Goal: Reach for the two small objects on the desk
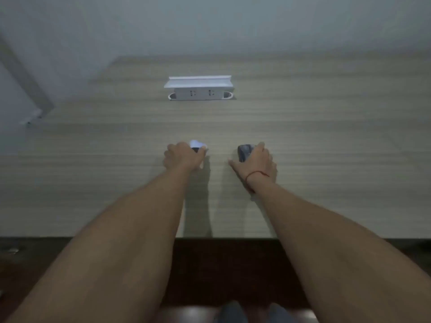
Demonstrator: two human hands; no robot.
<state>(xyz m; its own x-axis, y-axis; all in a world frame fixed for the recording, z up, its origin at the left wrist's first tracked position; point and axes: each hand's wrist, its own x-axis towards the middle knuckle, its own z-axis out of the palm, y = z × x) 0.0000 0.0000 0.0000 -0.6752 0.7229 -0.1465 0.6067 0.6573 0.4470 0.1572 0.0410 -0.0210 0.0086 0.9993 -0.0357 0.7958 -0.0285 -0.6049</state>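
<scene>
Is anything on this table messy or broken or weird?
Nothing looks spilled or broken. The socket box stands popped up from the table with its lid open, as made. The left hand holds something small and white; the right hand rests on a dark mouse.

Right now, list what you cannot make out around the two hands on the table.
- Head view: white thing at the left hand; blurred, the hand covers most of it.
- Dark object under the right hand; its far side is covered.
- Socket box: markings too small.
- Both grips: fingertips hidden.
</scene>
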